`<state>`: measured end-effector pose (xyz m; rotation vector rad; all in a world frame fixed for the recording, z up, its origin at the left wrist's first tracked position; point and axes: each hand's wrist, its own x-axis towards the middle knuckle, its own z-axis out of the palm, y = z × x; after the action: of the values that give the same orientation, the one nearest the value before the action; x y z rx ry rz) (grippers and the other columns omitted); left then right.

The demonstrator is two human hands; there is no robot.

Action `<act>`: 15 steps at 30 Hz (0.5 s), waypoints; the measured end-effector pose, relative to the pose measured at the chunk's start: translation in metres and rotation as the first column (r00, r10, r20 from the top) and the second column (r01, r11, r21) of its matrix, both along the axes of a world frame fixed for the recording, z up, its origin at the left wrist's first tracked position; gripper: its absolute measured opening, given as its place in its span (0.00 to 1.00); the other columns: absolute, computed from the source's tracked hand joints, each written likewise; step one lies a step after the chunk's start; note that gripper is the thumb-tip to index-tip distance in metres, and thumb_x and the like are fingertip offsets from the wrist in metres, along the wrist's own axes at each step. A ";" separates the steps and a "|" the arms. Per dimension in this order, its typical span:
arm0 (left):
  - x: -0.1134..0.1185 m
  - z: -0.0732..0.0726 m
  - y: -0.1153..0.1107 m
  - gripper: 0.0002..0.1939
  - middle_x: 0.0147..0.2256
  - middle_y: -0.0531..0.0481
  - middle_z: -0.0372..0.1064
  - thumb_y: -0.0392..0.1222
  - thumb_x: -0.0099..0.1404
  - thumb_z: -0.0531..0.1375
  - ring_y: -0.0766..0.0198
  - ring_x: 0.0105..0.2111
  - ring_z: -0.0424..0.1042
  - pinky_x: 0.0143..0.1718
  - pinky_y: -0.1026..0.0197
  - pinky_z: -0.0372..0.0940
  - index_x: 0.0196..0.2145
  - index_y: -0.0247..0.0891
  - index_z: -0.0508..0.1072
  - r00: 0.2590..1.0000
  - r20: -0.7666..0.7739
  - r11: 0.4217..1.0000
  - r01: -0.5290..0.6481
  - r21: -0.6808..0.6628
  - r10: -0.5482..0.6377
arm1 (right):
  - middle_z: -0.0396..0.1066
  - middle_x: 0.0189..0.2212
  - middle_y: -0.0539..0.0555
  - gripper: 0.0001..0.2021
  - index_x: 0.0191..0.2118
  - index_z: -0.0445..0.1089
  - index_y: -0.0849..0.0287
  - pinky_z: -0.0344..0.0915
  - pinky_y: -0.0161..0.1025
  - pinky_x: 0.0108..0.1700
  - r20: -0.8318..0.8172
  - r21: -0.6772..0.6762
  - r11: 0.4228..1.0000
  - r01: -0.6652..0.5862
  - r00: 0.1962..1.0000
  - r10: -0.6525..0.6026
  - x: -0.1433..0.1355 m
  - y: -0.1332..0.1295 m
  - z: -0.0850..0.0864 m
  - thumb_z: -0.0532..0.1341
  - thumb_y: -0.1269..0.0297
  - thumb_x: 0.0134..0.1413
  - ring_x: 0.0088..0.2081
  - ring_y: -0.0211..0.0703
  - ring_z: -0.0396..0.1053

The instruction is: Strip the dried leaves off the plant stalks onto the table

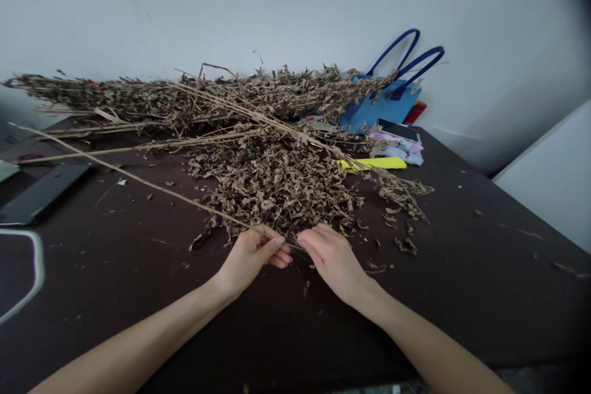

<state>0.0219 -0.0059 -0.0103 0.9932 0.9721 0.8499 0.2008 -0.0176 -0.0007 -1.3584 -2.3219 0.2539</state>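
A long dried stalk (152, 184) runs from the far left down to my hands at the front of a heap of dry, curled leaves (277, 181). My left hand (253, 255) pinches the stalk between thumb and fingers. Just to its right, my right hand (330, 255) is closed on the thin end of the same stalk, with its fingertips partly hidden. Several other leafy stalks (286, 126) lie across the back of the heap.
Dried plants (138, 95) line the wall side of the dark table (443, 283). At the back right are a blue bag (360, 112), a yellow strip (378, 163) and a dark phone (398, 130). A dark flat object (44, 194) and a white loop (39, 265) lie left.
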 end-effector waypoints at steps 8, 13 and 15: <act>-0.002 -0.003 0.003 0.08 0.26 0.47 0.73 0.40 0.60 0.60 0.66 0.25 0.73 0.29 0.64 0.70 0.30 0.30 0.67 1.000 -0.015 1.000 -0.015 -0.001 0.015 | 0.66 0.30 0.54 0.10 0.34 0.69 0.59 0.60 0.37 0.37 -0.101 0.058 0.998 -0.039 0.994 0.045 0.000 -0.002 -0.002 0.51 0.70 0.60 0.35 0.40 0.62; 0.000 0.001 0.001 0.08 0.25 0.48 0.72 0.38 0.60 0.60 0.66 0.25 0.73 0.29 0.64 0.71 0.29 0.30 0.67 1.000 -0.026 1.000 -0.002 0.005 0.002 | 0.65 0.29 0.53 0.10 0.33 0.69 0.59 0.60 0.36 0.36 -0.090 0.033 0.999 -0.043 0.995 0.045 -0.001 -0.002 0.000 0.51 0.71 0.60 0.33 0.40 0.61; 0.000 0.003 0.001 0.08 0.26 0.48 0.72 0.38 0.60 0.60 0.66 0.25 0.74 0.30 0.63 0.71 0.28 0.29 0.68 1.000 -0.029 1.000 0.013 0.023 -0.012 | 0.64 0.27 0.53 0.11 0.32 0.68 0.59 0.59 0.36 0.35 -0.071 0.021 0.999 -0.048 0.996 0.049 -0.002 -0.002 0.001 0.50 0.71 0.60 0.32 0.39 0.60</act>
<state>0.0219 -0.0047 -0.0074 1.0329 0.9811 0.8407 0.1989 -0.0198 0.0005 -1.2646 -2.2940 0.2901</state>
